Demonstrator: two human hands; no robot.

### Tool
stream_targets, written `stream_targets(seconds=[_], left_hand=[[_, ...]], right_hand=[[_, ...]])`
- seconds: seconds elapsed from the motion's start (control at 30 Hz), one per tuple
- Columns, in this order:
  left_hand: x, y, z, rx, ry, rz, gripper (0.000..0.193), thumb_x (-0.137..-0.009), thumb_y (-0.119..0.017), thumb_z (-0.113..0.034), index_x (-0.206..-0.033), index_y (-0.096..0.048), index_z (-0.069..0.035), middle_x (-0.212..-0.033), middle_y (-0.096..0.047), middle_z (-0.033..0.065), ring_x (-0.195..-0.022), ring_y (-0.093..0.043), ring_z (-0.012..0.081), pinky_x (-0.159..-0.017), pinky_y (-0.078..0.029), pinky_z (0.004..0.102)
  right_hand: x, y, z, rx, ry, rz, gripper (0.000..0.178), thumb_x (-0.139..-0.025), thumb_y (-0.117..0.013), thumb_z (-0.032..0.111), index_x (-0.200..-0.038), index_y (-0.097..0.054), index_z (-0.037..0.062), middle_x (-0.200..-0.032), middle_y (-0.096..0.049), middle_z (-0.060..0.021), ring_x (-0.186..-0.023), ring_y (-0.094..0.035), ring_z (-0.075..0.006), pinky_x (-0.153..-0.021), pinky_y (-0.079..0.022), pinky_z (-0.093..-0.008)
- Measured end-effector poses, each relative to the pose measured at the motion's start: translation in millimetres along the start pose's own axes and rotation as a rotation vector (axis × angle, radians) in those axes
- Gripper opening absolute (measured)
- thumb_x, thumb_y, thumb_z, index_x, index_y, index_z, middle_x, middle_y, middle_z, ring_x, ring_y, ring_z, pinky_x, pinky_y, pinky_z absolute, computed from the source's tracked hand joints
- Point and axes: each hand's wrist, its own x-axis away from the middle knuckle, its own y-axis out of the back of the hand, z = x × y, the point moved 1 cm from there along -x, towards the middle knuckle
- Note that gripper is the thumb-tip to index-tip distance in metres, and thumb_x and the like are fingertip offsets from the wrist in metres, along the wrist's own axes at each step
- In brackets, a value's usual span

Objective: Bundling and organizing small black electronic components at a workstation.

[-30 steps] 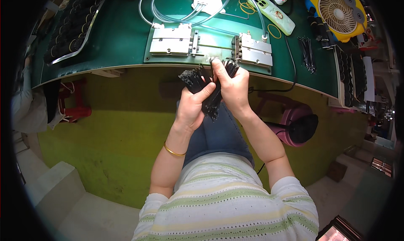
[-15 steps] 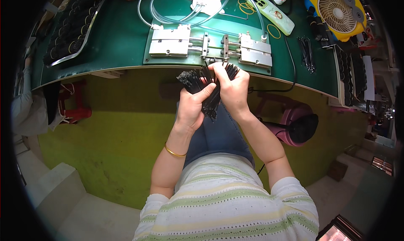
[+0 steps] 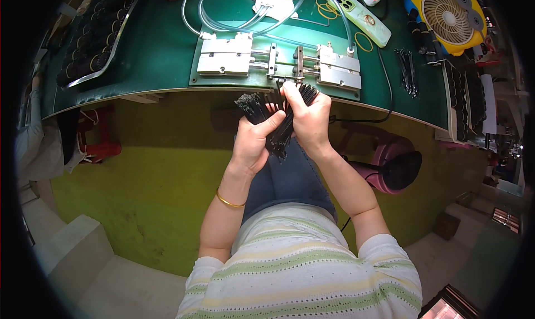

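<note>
My left hand (image 3: 253, 142) is closed round a bundle of thin black strips (image 3: 251, 106), thumb across the top, their ends fanning out to the left. My right hand (image 3: 310, 121) is closed on more of the same strips (image 3: 307, 93), thumb and fingertips near the bench edge. The two bunches converge between my hands, where their lower ends (image 3: 280, 149) hang over my lap. Just beyond my right fingertips, a fixture has a left metal block (image 3: 224, 55) and a right metal block (image 3: 339, 66), with small jaws facing each other. Whether a strip touches the jaws is hard to see.
Clear air tubes (image 3: 209, 21) loop behind the fixture on the green bench (image 3: 150, 46). A tray of black bundles (image 3: 92, 46) lies left. At right are a phone (image 3: 365, 21), loose black strips (image 3: 408, 74) and a yellow fan (image 3: 448, 18). A pink stool (image 3: 384, 157) stands below.
My right thumb and fingertips have shifted slightly among the strips near the jaws. My left hand keeps its hold and has hardly moved.
</note>
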Motion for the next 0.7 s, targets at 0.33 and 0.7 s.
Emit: stream_targets(seconds=[0.33,0.7], left_hand=[[4,3,-3,-0.021,0.007,0.03,0.006,-0.079,-0.055,0.0,-0.084,-0.055,0.003,-0.078,-0.058,0.008,-0.067,-0.059,0.0168,-0.057,-0.052,0.0309],[2,3,1,-0.052,0.003,-0.002,0.006,-0.079,-0.057,-0.001,-0.084,-0.055,0.002,-0.076,-0.058,0.0077,-0.064,-0.058,0.0164,-0.056,-0.052,0.03]], right_hand=[[9,-2,13,0.001,-0.028,0.091,0.017,-0.082,-0.057,0.013,-0.072,-0.063,-0.0006,-0.055,-0.052,0.0026,-0.047,-0.045,-0.0032,-0.042,-0.035,-0.0195],[3,0,8,0.058,-0.026,0.04,0.018,-0.081,-0.054,0.011,-0.072,-0.063,-0.0017,-0.057,-0.054,0.0016,-0.049,-0.047,-0.0034,-0.044,-0.036,-0.0194]])
